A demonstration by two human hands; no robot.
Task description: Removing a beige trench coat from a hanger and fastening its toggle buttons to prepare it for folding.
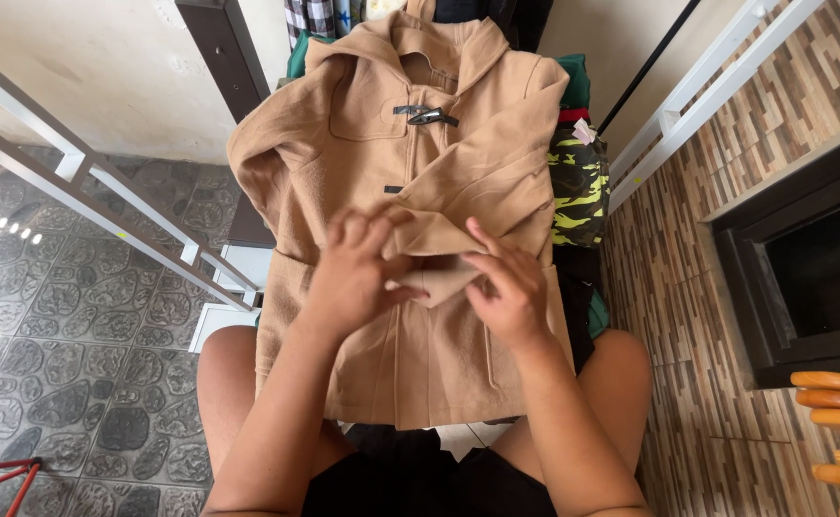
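Observation:
A tan hooded coat (pixel 410 124) with a dark toggle fastener (pixel 425 116) lies flat in front of me, hood away from me, its hem over my knees. One sleeve is folded across the chest. My left hand (pixel 358 268) and my right hand (pixel 506 282) meet at the coat's middle, both pinching the cuff end of the folded sleeve (pixel 439 254). Fingers of both hands are curled on the fabric.
A green camouflage garment (pixel 578 187) and other dark clothes lie under the coat at the right. White metal rails (pixel 104 187) run at left and another white rail (pixel 688 101) at right. Orange rods (pixel 836 421) poke in at the lower right. Patterned tile floor surrounds me.

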